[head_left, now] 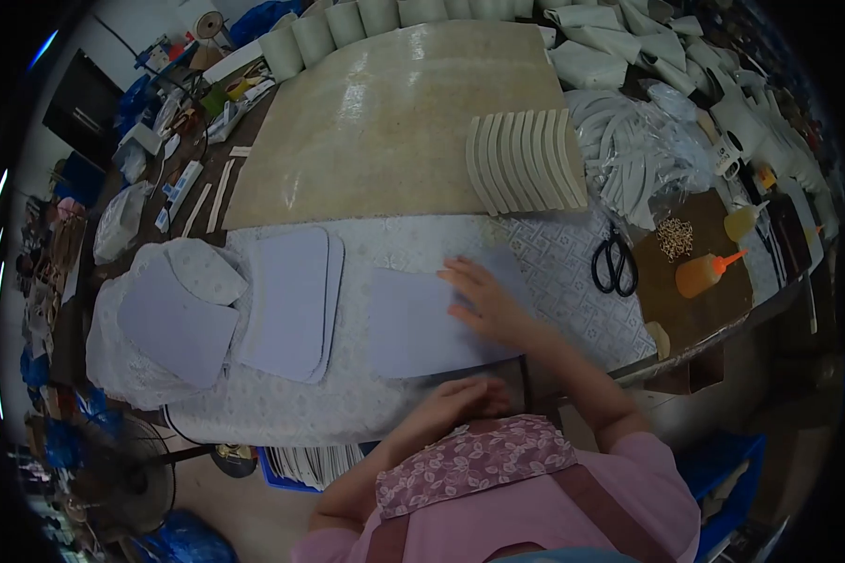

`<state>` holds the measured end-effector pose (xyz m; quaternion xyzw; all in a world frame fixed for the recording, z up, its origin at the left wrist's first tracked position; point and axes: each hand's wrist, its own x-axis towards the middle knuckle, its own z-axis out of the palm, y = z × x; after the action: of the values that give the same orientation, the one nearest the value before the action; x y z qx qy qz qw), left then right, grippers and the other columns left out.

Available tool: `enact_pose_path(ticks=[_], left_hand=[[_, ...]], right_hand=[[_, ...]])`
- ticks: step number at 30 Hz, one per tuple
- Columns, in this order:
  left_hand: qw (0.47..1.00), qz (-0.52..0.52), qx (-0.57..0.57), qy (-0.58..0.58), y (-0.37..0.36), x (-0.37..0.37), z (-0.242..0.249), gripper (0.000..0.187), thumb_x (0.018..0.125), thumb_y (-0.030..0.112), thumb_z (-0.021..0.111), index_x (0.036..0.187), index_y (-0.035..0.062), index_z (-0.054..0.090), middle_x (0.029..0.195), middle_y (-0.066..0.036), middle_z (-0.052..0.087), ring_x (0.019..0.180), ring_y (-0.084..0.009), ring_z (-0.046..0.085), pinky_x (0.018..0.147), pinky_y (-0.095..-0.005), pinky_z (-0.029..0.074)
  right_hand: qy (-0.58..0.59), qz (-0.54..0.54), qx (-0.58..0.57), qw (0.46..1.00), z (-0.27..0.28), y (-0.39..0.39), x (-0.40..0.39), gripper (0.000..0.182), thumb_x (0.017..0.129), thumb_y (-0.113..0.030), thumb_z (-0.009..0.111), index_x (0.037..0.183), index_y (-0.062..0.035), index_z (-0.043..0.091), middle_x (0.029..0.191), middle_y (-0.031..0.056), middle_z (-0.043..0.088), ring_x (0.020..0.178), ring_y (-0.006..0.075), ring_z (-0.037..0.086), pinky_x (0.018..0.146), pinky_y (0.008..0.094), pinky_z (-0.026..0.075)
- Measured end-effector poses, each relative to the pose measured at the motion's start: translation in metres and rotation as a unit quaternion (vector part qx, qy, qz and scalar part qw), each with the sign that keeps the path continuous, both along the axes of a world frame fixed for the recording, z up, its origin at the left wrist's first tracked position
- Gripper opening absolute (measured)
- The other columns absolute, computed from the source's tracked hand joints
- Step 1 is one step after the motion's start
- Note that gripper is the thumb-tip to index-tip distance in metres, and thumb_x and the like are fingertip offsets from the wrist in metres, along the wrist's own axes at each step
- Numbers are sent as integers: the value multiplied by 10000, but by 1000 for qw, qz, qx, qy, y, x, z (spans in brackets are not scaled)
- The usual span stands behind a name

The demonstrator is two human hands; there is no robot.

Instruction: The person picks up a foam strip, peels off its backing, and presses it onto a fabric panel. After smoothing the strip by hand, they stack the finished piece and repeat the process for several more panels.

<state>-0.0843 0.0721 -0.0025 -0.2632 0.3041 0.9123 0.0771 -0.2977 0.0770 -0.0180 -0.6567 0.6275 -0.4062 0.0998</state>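
A pale lavender-grey sheet [413, 324] lies on the patterned table cover in front of me, its right part blurred. My right hand [479, 296] rests on top of this sheet with its fingers spread. My left hand [465, 399] is at the table's front edge, just below the sheet; its fingers are curled together, and what they may hold is hidden. Left of the sheet lies a small stack of similar pieces with rounded corners [291, 305]. Farther left, another curved piece [179, 324] sits on a bundle in whitish patterned wrapping [108, 347].
Curved strips [526, 161] lie side by side on a large tan board [376, 122]. To the right are black scissors [615, 265], an orange-filled bottle [699, 277], small gold pieces [675, 239] and bagged pale strips [629, 150]. Rolled pale material [338, 33] lines the back.
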Motion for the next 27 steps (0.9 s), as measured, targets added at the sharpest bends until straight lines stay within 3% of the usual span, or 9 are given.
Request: enact_pose_path(ticks=[3, 5, 7, 9, 11, 16, 20, 27], left_hand=[[934, -89, -345, -8, -28, 0, 25, 287, 1059, 177, 541, 1250, -5, 653, 1075, -95, 721, 966, -184, 684, 852, -291, 540], [764, 3, -644, -27, -52, -22, 45, 211, 1019, 145, 597, 1153, 18, 699, 938, -103, 725, 811, -179, 672, 727, -299, 534], [640, 70, -765, -16, -84, -57, 48, 206, 951, 141, 662, 1140, 57, 668, 939, -155, 677, 793, -308, 677, 693, -379, 535], [623, 116, -773, -8, -112, -99, 33, 211, 931, 138, 686, 1119, 60, 629, 912, -141, 655, 788, -303, 666, 685, -387, 530], [563, 110, -819, 0, -134, -144, 12, 285, 909, 154, 713, 1146, 64, 584, 936, -142, 631, 814, -317, 657, 684, -416, 525], [533, 78, -842, 27, -159, -218, -23, 372, 861, 184, 761, 1145, 57, 558, 956, -148, 606, 811, -346, 632, 688, -447, 513], [518, 53, -853, 47, -161, -231, -31, 382, 849, 197, 773, 1132, 53, 560, 956, -149, 605, 814, -355, 628, 691, -447, 510], [421, 66, -899, 102, -172, -223, -42, 318, 848, 205, 792, 1052, 61, 594, 876, -118, 616, 736, -314, 624, 632, -420, 500]], right_hand=[[118, -8, 49, 992, -39, -6, 11, 517, 878, -218, 709, 1354, -76, 562, 1511, 191, 442, 1422, 393, 378, 1167, 506, 298], [127, -12, 34, 991, -41, -5, 12, 524, 866, -232, 716, 1344, -74, 568, 1488, 183, 459, 1407, 387, 395, 1154, 504, 313], [97, -14, 12, 995, -40, -4, 12, 518, 855, -229, 720, 1329, -70, 581, 1456, 172, 479, 1386, 379, 412, 1140, 498, 329], [26, -20, -22, 999, -31, -4, 11, 499, 846, -208, 720, 1309, -65, 599, 1415, 159, 501, 1359, 371, 429, 1123, 487, 346], [-6, -20, -19, 1000, -36, -4, 9, 456, 836, -182, 717, 1267, -65, 623, 1369, 148, 516, 1324, 362, 446, 1103, 478, 363], [-33, -18, -14, 999, -42, -8, 2, 339, 823, -141, 709, 1148, -55, 662, 1312, 136, 526, 1275, 345, 465, 1067, 462, 393], [-41, -21, 5, 999, -41, -6, 5, 281, 812, -131, 707, 1075, -40, 662, 1261, 132, 546, 1233, 332, 487, 1051, 453, 404], [-42, -17, 28, 999, -38, -7, 4, 287, 833, -130, 708, 1106, -61, 656, 1232, 117, 557, 1236, 319, 503, 1057, 439, 409]])
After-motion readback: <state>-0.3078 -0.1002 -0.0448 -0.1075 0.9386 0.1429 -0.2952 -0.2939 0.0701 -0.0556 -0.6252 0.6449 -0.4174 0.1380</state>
